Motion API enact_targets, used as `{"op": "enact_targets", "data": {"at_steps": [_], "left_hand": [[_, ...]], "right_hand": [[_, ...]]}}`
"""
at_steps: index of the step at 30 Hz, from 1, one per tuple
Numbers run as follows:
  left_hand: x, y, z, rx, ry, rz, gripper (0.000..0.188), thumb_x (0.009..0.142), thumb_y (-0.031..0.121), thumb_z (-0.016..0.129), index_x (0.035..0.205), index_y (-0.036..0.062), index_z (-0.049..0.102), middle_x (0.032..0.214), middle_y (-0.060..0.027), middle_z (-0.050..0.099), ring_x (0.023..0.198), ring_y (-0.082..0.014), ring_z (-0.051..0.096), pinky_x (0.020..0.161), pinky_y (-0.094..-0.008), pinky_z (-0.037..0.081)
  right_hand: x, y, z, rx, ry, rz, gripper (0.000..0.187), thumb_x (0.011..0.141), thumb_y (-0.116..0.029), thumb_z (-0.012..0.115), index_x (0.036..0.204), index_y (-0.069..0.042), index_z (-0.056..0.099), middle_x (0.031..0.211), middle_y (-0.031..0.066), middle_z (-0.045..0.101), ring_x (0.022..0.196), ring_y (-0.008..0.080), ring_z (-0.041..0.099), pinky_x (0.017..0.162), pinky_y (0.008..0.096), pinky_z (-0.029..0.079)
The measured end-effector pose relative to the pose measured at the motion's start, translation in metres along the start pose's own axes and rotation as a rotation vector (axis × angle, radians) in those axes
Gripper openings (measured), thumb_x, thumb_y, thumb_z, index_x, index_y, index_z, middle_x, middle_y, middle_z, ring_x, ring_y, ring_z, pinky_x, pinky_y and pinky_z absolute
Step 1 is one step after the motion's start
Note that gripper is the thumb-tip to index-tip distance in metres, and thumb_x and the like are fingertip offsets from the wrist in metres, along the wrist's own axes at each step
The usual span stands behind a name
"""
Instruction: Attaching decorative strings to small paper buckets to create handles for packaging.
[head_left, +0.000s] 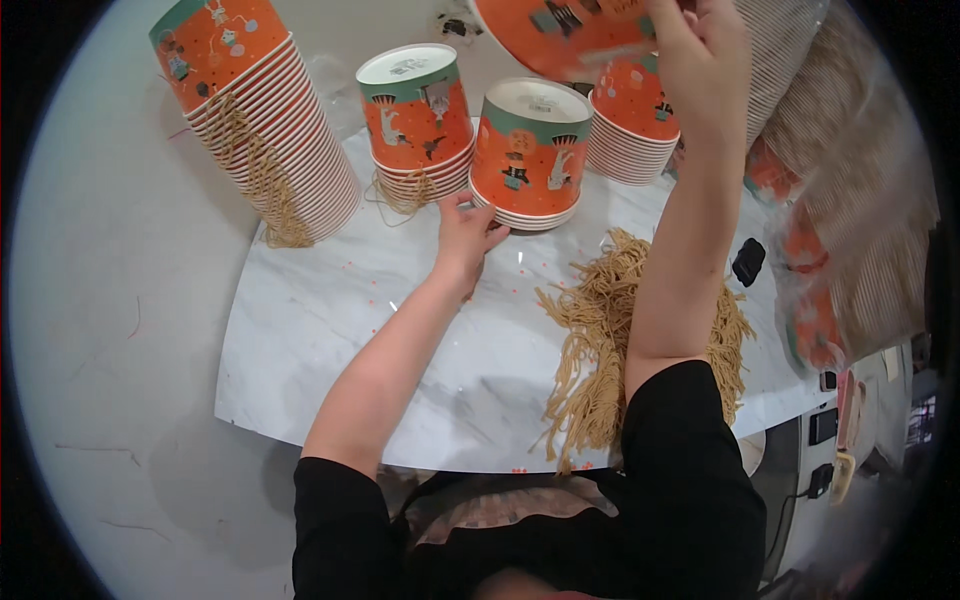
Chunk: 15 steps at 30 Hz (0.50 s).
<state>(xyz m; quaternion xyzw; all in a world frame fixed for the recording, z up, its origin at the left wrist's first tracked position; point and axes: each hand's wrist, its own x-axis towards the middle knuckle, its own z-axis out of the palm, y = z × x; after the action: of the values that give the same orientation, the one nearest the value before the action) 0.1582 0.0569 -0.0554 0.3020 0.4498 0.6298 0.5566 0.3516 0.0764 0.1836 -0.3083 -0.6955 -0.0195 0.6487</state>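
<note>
My right hand [705,45] is raised at the top right and grips an orange paper bucket [560,40], which is slightly blurred and cut off by the upper edge. Below it, a short stack of upside-down orange and green paper buckets [530,160] stands on the white marbled table [430,400]. At the stack's lower left rims, my left hand [466,235] is closed, thumb at the front and fingers reaching behind. Under my right forearm lies a heap of tan cords [600,340].
Left of centre stands another bucket stack [415,125] with cord loops hanging from it. A tall, leaning stack [265,130] rises at the far left, and one more stack [635,125] behind. Plastic-wrapped buckets [850,230] crowd the right. A small black object [748,262] lies nearby.
</note>
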Motion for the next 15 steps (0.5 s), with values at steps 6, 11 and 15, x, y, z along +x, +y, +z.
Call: {"op": "enact_targets", "data": {"at_steps": [6,11,15], "left_hand": [[0.004,0.013,-0.02,0.679,0.159,0.208,0.032,0.096,0.01,0.063,0.126,0.0047,0.054,0.116,-0.0077,0.061,0.106,-0.0139,0.059,0.09,-0.0319,0.05],[-0.047,0.096,0.018,-0.174,0.31,0.557,0.032,0.101,0.019,0.052,0.129,0.0042,0.052,0.128,-0.0106,0.058,0.12,-0.0184,0.053,0.1,-0.0352,0.044],[-0.103,0.149,0.03,-0.264,-0.076,0.791,0.043,0.104,0.032,0.045,0.136,0.0023,0.049,0.126,-0.0086,0.06,0.115,-0.0186,0.057,0.099,-0.0363,0.043]], "right_hand": [[-0.003,-0.032,0.018,0.739,-0.152,0.118,0.011,0.102,-0.013,0.059,0.1,-0.002,0.061,0.089,-0.003,0.06,0.08,0.003,0.053,0.07,0.0204,0.045],[-0.004,-0.02,0.012,0.745,-0.253,0.427,0.016,0.103,-0.02,0.06,0.101,-0.004,0.062,0.087,-0.0038,0.06,0.077,0.0039,0.054,0.067,0.0203,0.045],[-0.004,-0.021,0.012,0.658,-0.276,0.362,0.017,0.103,-0.021,0.06,0.1,-0.004,0.062,0.086,-0.0039,0.06,0.076,0.0037,0.054,0.066,0.0205,0.045]]}}
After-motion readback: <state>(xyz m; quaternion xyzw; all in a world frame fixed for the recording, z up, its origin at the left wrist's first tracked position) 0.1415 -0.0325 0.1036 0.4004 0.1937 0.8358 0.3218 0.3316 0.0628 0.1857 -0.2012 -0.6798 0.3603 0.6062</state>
